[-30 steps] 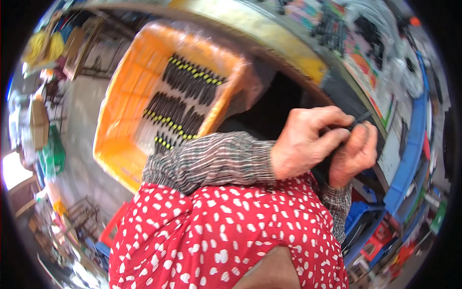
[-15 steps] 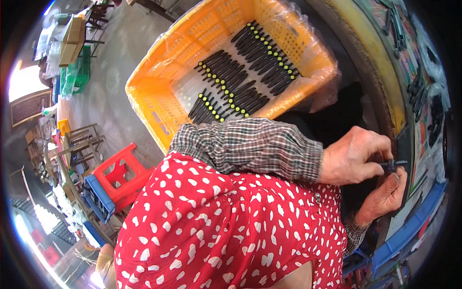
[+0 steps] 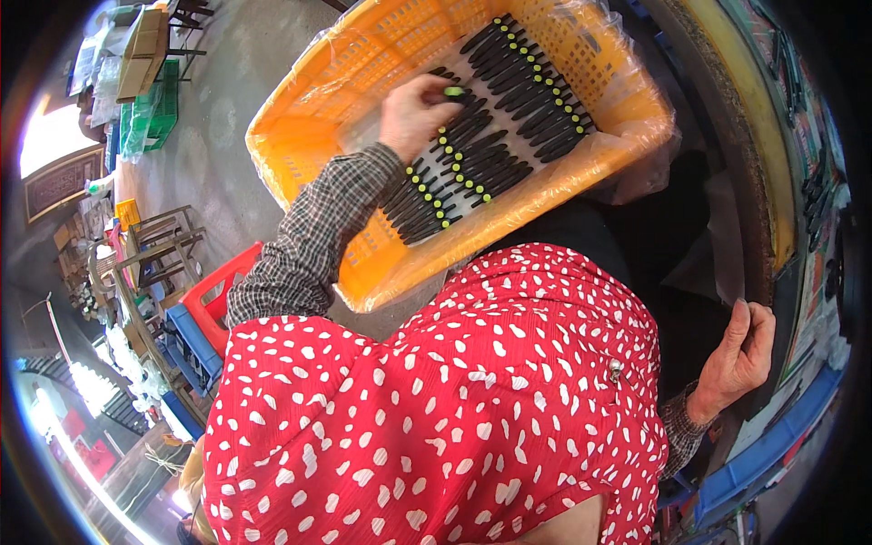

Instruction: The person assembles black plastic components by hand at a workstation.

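My left hand point(image 3: 413, 113) reaches into an orange plastic crate point(image 3: 300, 163) lined with clear film. Its fingers pinch a thin black stick with a green cap point(image 3: 452, 92) just above the rows of the same black, green-capped sticks point(image 3: 495, 145) lying side by side in the crate. My right hand point(image 3: 738, 356) hangs at the lower right beside a dark workbench edge, fingers loosely spread and holding nothing. A red apron with white spots point(image 3: 454, 400) fills the lower middle of the view.
A workbench with a yellow rim point(image 3: 758, 145) curves down the right side. Red and blue plastic stools point(image 3: 204, 313) stand at the left on a grey concrete floor. Green crates and cardboard boxes point(image 3: 145, 82) sit at the upper left. A blue bin point(image 3: 772, 445) lies at lower right.
Both hands were together at the bench on the right, working a small dark part. The left hand has since swung over into the orange crate with a stick; the right hand dropped empty.
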Available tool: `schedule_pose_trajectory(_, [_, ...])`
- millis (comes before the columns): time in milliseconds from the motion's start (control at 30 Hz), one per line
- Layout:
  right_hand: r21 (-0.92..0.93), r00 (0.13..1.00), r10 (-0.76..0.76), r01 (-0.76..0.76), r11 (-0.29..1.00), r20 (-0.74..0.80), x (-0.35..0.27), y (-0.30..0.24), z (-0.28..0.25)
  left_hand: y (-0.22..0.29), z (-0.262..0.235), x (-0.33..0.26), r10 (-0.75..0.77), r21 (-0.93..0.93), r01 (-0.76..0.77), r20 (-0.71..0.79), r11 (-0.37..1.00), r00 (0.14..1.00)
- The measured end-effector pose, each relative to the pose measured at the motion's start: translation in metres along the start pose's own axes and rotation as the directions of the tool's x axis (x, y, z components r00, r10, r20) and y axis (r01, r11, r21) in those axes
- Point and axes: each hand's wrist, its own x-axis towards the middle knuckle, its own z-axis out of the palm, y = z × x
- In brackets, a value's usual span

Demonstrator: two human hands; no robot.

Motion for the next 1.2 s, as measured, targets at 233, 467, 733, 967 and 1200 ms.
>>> schedule_pose_trajectory(233, [-0.097,0.998,-0.054,0.057,0.994,0.029,0.001,-0.001,0.003,-0.155,-0.059,0.021,-0.142,0.501,0.259,-0.259,0.826,0.955])
schedule_pose_trajectory(467, [-0.116,0.999,-0.025,0.03,0.993,0.042,0.0,0.005,0.0,-0.179,-0.057,0.011,-0.254,0.684,0.352,-0.245,0.639,0.936])
schedule_pose_trajectory(733, [-0.077,0.998,0.003,0.001,0.997,0.055,0.001,0.008,-0.002,-0.168,-0.038,-0.011,-0.176,0.795,0.292,-0.234,0.531,0.956])
schedule_pose_trajectory(967, [-0.112,0.996,-0.06,0.067,0.991,0.071,-0.001,0.012,-0.001,-0.163,-0.041,-0.007,-0.244,0.728,0.324,-0.217,0.604,0.945])
schedule_pose_trajectory(1200, [-0.085,0.997,0.02,-0.013,0.996,0.078,-0.004,0.016,-0.005,-0.162,-0.045,-0.004,-0.163,0.759,0.254,-0.195,0.599,0.967])
